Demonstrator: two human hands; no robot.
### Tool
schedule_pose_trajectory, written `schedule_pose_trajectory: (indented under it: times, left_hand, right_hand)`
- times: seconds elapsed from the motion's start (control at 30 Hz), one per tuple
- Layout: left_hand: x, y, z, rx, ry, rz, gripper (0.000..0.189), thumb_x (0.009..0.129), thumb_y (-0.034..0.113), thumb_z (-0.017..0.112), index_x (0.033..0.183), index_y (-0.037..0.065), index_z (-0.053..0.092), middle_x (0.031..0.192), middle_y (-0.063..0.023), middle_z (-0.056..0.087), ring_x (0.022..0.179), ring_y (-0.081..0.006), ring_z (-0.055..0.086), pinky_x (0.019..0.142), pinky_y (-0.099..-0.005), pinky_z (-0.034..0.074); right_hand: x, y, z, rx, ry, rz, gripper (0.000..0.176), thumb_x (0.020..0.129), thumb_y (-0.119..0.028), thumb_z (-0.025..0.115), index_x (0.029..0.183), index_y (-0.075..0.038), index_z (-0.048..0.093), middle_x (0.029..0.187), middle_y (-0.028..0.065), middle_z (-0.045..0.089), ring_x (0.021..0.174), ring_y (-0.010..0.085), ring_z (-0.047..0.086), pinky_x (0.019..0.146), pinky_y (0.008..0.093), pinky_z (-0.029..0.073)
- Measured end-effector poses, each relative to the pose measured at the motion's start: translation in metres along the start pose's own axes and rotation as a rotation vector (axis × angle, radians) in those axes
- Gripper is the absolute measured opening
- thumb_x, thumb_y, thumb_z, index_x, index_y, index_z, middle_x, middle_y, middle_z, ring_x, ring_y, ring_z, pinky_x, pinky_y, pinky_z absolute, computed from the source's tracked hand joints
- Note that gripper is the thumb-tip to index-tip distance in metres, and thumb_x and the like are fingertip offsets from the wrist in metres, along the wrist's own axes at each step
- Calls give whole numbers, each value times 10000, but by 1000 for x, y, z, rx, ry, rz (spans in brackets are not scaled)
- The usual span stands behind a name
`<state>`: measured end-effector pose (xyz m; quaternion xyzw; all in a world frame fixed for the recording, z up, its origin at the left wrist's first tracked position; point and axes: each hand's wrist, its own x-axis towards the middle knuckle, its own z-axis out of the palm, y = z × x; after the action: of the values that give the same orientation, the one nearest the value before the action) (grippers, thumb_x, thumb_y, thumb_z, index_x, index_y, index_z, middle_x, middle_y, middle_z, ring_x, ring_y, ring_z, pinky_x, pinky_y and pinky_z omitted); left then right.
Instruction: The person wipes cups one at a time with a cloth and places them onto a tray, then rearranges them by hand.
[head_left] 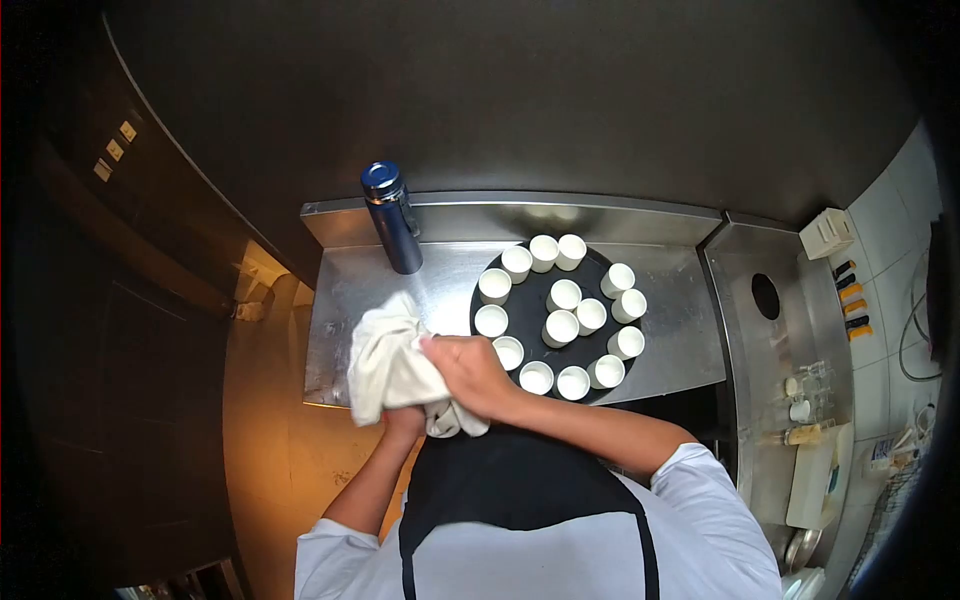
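My right hand grips a white cloth from above, at the front edge of the steel counter. My left hand is underneath, mostly wrapped in the cloth, so what it holds inside is hidden. Just right of the hands lies a round black tray with several small white cups standing upright on it, most in a ring and a few in the middle.
A blue metal flask stands upright at the back left of the counter. A second steel unit with a round hole sits to the right, with small bottles and a white block on it. Tiled wall at far right.
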<state>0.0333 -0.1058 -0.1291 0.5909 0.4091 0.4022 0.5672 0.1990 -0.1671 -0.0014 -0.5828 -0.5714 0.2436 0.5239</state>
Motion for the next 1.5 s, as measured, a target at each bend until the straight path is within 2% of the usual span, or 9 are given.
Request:
schedule_pose_trajectory:
  times: [0.07, 0.23, 0.33, 0.47, 0.57, 0.8, 1.07, 1.27, 1.5]
  left_hand:
    - [13, 71, 6, -392, -57, -322, 425, 1073, 305, 501, 1386, 21, 550, 1291, -113, 641, 1152, -218, 652, 984, -364, 547]
    - [17, 100, 5, -833, -270, -499, 373, 1081, 291, 491, 1302, 19, 619, 1220, -112, 701, 1081, -212, 697, 953, -355, 579]
    - [9, 90, 11, -991, -252, -471, 397, 1091, 331, 479, 1316, 34, 615, 1250, -113, 695, 1109, -221, 690, 980, -364, 574]
    - [0, 83, 17, -957, -133, -375, 410, 1099, 347, 467, 1359, 54, 589, 1288, -108, 680, 1168, -234, 671, 1008, -384, 563]
    - [-5, 75, 12, -785, -56, -363, 461, 1088, 358, 510, 1420, 40, 540, 1325, -109, 658, 1204, -235, 658, 1018, -397, 560]
    - [-11, 82, 22, -438, 148, -180, 479, 1093, 346, 513, 1447, 23, 514, 1398, -117, 605, 1262, -252, 625, 1066, -404, 530]
    - [30, 83, -7, -637, 281, -89, 459, 1122, 431, 381, 1282, 72, 618, 1228, -75, 695, 1143, -225, 674, 1020, -387, 543]
    - [20, 71, 8, -317, 199, 43, 454, 1091, 341, 445, 1369, 0, 560, 1283, -131, 663, 1156, -283, 675, 997, -397, 559]
    - [32, 46, 10, 4, 39, 224, 318, 1047, 193, 570, 1265, -29, 634, 1199, -86, 673, 1079, -180, 640, 940, -329, 523]
  right_hand:
    - [-1, 1, -14, -398, -65, -475, 354, 957, -353, 697, 780, -51, 639, 715, 116, 562, 694, 306, 641, 591, 403, 522]
    - [13, 0, -23, -344, -117, -778, 321, 918, -351, 734, 901, -39, 663, 855, 81, 628, 711, 249, 660, 635, 367, 544]
    - [2, 10, -16, -233, 63, -683, 234, 932, -231, 740, 979, -7, 689, 898, 115, 684, 777, 268, 689, 664, 354, 554]
    - [-11, 0, -21, 163, 312, -19, 174, 946, -111, 699, 1041, 33, 678, 954, 167, 695, 853, 334, 693, 747, 388, 552]
    - [0, -4, -35, -53, 346, -308, 211, 958, -100, 673, 1124, 29, 670, 1064, 193, 689, 960, 357, 681, 823, 425, 543]
    - [3, 10, -26, -2, -131, 226, 354, 1033, -298, 593, 1191, 16, 639, 1170, 223, 656, 1085, 398, 635, 862, 490, 519]
    - [8, -2, -21, -201, -86, -232, 826, 845, -432, 806, 1470, 0, 480, 1375, 218, 571, 1214, 389, 605, 993, 460, 528]
    - [8, -4, -20, -163, -183, -118, 762, 825, -397, 822, 1434, -38, 535, 1284, 204, 609, 1080, 396, 668, 886, 461, 562]
    - [-6, 14, -63, -186, -100, 2, 669, 799, -396, 850, 1339, -67, 633, 1215, 179, 665, 1086, 367, 682, 885, 428, 563]
